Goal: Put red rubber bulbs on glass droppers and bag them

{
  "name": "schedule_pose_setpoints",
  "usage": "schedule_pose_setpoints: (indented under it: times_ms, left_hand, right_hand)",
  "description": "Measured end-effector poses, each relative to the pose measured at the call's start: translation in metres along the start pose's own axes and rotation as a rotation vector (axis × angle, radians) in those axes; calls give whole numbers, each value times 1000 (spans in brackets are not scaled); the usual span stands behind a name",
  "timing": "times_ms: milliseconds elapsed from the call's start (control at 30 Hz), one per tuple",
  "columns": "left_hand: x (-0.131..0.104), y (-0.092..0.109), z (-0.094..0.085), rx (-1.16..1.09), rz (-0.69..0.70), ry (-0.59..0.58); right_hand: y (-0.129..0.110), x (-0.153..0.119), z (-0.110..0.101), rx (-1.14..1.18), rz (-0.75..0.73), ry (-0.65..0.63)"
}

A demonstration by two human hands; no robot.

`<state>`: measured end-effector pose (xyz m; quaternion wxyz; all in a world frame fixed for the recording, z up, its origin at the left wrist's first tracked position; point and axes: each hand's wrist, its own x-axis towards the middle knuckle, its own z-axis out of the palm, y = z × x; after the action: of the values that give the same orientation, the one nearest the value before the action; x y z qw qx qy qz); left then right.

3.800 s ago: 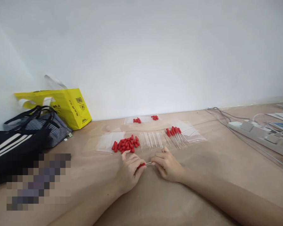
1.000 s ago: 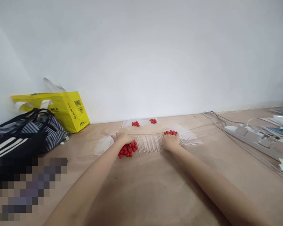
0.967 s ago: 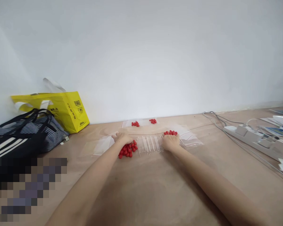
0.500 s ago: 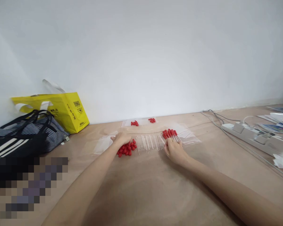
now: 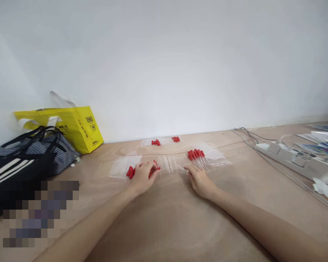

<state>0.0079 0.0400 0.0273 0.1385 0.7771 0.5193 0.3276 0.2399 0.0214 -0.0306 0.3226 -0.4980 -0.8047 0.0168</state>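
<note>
My left hand (image 5: 144,177) is over the pile of red tips (image 5: 130,172), its fingers pinched on a red tip (image 5: 156,167). A row of thin white sticks (image 5: 171,166) lies between my two hands. At the right end of that row, my right hand (image 5: 199,179) has thumb and forefinger closed on a white stick (image 5: 182,167). Just beyond its fingers, several sticks with red ends (image 5: 196,154) lie fanned out on clear plastic sheets (image 5: 214,154). More plastic sheets (image 5: 119,165) are beside my left hand.
Small red clusters (image 5: 155,142) lie on plastic near the wall. A yellow bag (image 5: 84,133), a striped bag (image 5: 64,149) and a black bag (image 5: 13,182) stand left. A power strip (image 5: 295,160) with cables and glossy packets (image 5: 321,147) are right.
My left hand has come nearer over the red pile and pinched a red tip. My right hand has shifted slightly left, off the red-ended sticks, with a white stick slanting from its fingers.
</note>
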Motion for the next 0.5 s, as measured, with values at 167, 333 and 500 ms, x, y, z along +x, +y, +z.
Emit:
schedule_pose_setpoints:
  times_ms: [167, 333, 500]
  left_hand:
    - [-43, -4, 13, 196, 214, -152]
    - [-41, -6, 16, 231, 221, -119]
    - [-42, -3, 20, 217, 261, -34]
  right_hand:
    - [-11, -3, -3, 31, -67, -89]
    - [-23, -5, -8, 111, -61, -115]
    - [-31, -6, -6, 157, -107, -111]
